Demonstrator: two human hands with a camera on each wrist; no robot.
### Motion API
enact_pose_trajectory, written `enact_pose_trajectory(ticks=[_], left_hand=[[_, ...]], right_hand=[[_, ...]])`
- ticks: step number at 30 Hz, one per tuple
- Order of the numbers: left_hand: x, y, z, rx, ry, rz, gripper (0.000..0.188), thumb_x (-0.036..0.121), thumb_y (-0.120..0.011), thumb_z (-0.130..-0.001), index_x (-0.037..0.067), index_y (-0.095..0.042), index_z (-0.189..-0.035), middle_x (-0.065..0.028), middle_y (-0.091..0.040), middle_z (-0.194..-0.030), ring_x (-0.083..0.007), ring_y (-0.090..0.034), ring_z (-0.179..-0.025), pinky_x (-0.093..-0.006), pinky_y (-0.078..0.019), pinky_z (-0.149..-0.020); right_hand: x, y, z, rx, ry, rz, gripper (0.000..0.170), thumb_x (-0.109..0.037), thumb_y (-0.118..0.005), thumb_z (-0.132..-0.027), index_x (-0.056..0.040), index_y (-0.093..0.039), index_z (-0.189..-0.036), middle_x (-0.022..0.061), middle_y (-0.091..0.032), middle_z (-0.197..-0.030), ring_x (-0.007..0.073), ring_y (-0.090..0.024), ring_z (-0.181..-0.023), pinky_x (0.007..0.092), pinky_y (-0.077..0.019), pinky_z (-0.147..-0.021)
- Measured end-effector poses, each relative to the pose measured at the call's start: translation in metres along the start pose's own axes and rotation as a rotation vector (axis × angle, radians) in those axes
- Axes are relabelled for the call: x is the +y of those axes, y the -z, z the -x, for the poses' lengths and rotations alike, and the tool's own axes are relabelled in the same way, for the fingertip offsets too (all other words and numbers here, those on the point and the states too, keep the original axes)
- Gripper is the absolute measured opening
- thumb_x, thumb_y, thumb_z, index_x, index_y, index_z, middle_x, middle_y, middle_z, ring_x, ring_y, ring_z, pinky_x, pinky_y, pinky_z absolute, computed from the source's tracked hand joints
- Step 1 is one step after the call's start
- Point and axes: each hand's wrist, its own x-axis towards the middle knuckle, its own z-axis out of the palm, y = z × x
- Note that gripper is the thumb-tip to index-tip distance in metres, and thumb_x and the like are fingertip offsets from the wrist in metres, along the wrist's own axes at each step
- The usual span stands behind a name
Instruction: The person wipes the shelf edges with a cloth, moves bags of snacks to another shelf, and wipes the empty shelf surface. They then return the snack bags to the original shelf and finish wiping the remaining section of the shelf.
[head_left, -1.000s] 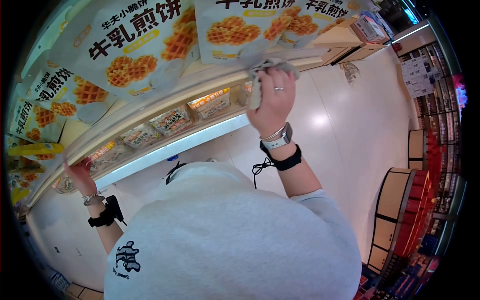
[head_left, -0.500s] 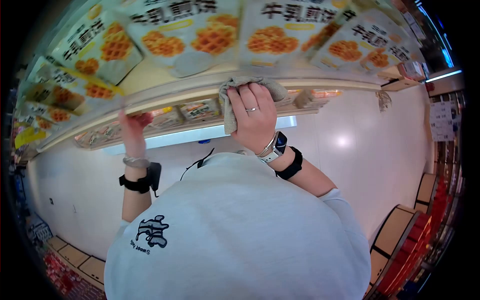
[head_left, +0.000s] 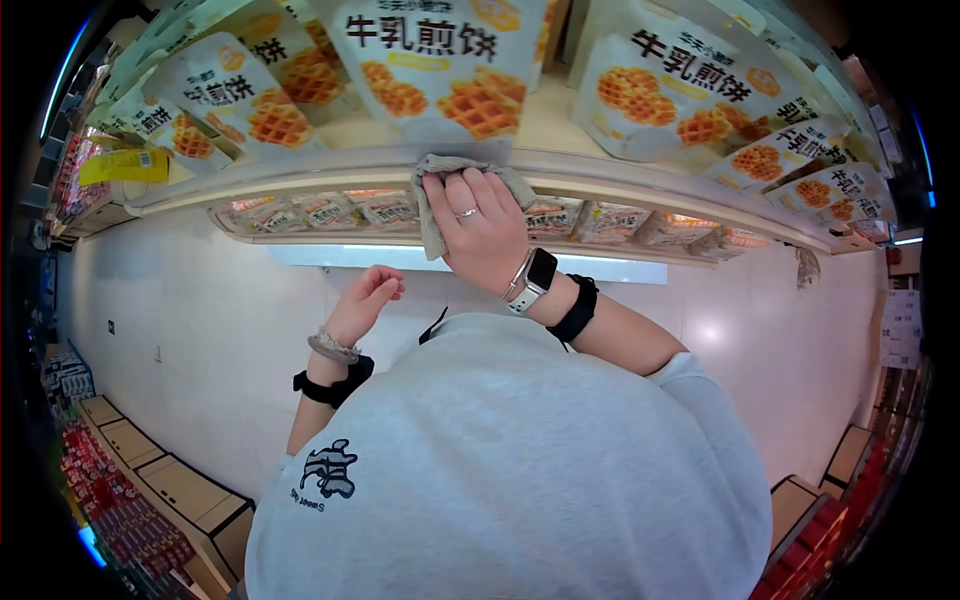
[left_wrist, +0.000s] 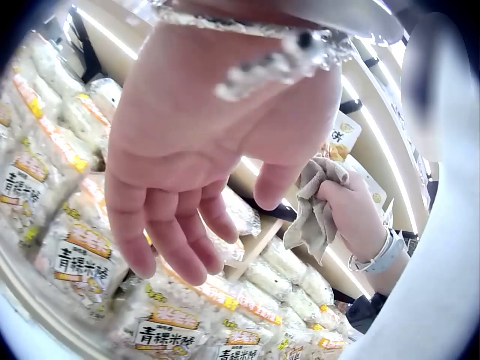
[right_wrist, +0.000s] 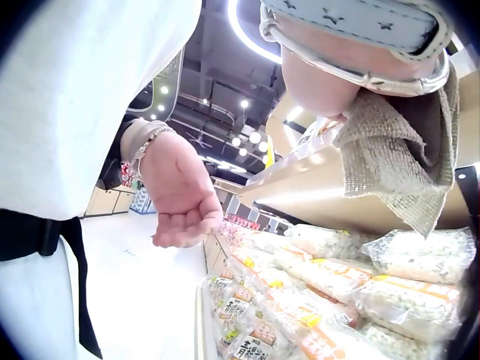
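Note:
A grey-beige cloth lies against the front edge of the upper shelf, gripped by my right hand. Its fingers bend over the cloth, and one wears a ring. In the left wrist view the cloth bunches under the right hand. My left hand holds nothing and hangs below and to the left of the cloth, in front of the lower shelf. Its fingers are loosely curled in the left wrist view and the right wrist view.
Large waffle bags stand on the upper shelf above the cloth. Clear packs line the lower shelf. A yellow packet sits at the upper left shelf end. Wooden cabinets and pale floor lie behind.
My right hand and the cloth have moved left along the shelf edge. My left hand has come off the shelf edge and moved right and back toward the body. The head view has turned.

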Motion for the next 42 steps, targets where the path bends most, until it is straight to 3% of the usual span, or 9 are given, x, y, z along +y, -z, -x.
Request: enact_pose_trajectory(ticks=[15, 22, 25, 28, 29, 30, 35, 40, 42], left_hand=[[-0.066, 0.088, 0.054, 0.046, -0.03, 0.122, 0.02, 0.017, -0.048, -0.09, 0.004, -0.051, -0.105, -0.0034, -0.057, -0.093, -0.0118, -0.053, -0.087, -0.0257, -0.0419, -0.08], [-0.077, 0.085, 0.068, 0.059, -0.043, 0.126, 0.023, 0.015, -0.051, -0.089, 0.001, -0.053, -0.106, -0.0036, -0.057, -0.093, -0.0107, -0.053, -0.087, -0.0242, -0.0428, -0.079], [-0.071, 0.089, 0.075, 0.052, -0.062, 0.051, 0.023, 0.016, -0.051, -0.089, 0.001, -0.054, -0.106, -0.0038, -0.058, -0.094, -0.0107, -0.053, -0.088, -0.024, -0.0428, -0.079], [-0.074, 0.097, 0.074, 0.1, -0.062, 0.072, 0.023, 0.017, -0.05, -0.089, 0.001, -0.054, -0.106, -0.0039, -0.059, -0.096, -0.0108, -0.054, -0.09, -0.0242, -0.0431, -0.079], [-0.07, 0.099, 0.073, 0.119, -0.067, 0.105, 0.023, 0.016, -0.049, -0.089, 0.002, -0.054, -0.106, -0.0039, -0.06, -0.097, -0.0117, -0.055, -0.091, -0.0249, -0.0427, -0.08], [-0.064, 0.1, 0.071, 0.134, -0.086, 0.156, 0.022, 0.016, -0.049, -0.089, 0.003, -0.054, -0.106, -0.0039, -0.06, -0.098, -0.012, -0.056, -0.091, -0.0252, -0.0425, -0.081], [-0.018, 0.086, 0.048, 0.016, -0.243, 0.582, 0.035, 0.028, -0.039, -0.092, 0.003, -0.053, -0.113, -0.0062, -0.058, -0.11, -0.0147, -0.053, -0.101, -0.0297, -0.039, -0.089], [0.019, 0.035, 0.015, -0.396, -0.3, 0.78, 0.043, 0.032, -0.036, -0.093, 0.0, -0.049, -0.117, -0.0081, -0.054, -0.118, -0.0153, -0.05, -0.106, -0.0292, -0.0354, -0.093], [0.025, 0.009, 0.007, -0.371, -0.341, 0.789, 0.041, 0.03, -0.038, -0.092, 0.0, -0.049, -0.117, -0.0069, -0.055, -0.114, -0.0143, -0.051, -0.102, -0.0281, -0.0365, -0.09]], right_hand=[[-0.1, -0.094, -0.074, 0.044, 0.114, -0.083, 0.044, -0.007, -0.052, -0.065, 0.004, -0.055, -0.107, 0.0094, -0.052, -0.092, 0.0246, -0.049, -0.094, 0.0345, -0.0412, -0.082], [-0.132, -0.107, -0.106, -0.066, 0.121, -0.469, 0.03, -0.005, -0.054, -0.068, 0.0019, -0.059, -0.096, 0.01, -0.054, -0.087, 0.0249, -0.051, -0.087, 0.0344, -0.0423, -0.078], [-0.137, -0.09, -0.104, -0.103, -0.16, -0.907, 0.022, -0.002, -0.053, -0.072, 0.0001, -0.06, -0.093, 0.0078, -0.058, -0.086, 0.0239, -0.056, -0.081, 0.0342, -0.0455, -0.072], [-0.127, -0.056, -0.091, -0.291, -1.119, -1.793, 0.019, -0.002, -0.044, -0.081, 0.0002, -0.058, -0.094, 0.0081, -0.061, -0.094, 0.0212, -0.06, -0.081, 0.0323, -0.0486, -0.071], [-0.111, -0.068, -0.074, -0.272, -1.254, -2.189, 0.023, -0.005, -0.042, -0.083, 0.0008, -0.055, -0.102, 0.0114, -0.06, -0.097, 0.0227, -0.06, -0.085, 0.034, -0.0487, -0.078], [-0.106, -0.049, -0.074, -0.316, -1.388, -2.309, 0.026, -0.01, -0.04, -0.085, 0.0014, -0.052, -0.105, 0.0122, -0.06, -0.097, 0.0243, -0.059, -0.088, 0.0367, -0.0471, -0.084], [-0.068, -0.023, -0.023, -0.223, -1.308, -2.701, 0.033, -0.015, -0.041, -0.084, 0.0026, -0.053, -0.108, 0.016, -0.06, -0.104, 0.0273, -0.058, -0.095, 0.04, -0.0442, -0.089], [-0.047, 0.011, 0.027, -0.104, -1.188, -2.667, 0.037, -0.022, -0.044, -0.086, 0.0016, -0.051, -0.114, 0.0146, -0.059, -0.109, 0.0266, -0.057, -0.101, 0.0401, -0.0438, -0.091], [-0.037, 0.031, 0.051, -0.055, -1.255, -2.555, 0.038, -0.024, -0.046, -0.087, 0.0004, -0.049, -0.117, 0.013, -0.058, -0.112, 0.0249, -0.057, -0.102, 0.039, -0.0441, -0.091]])
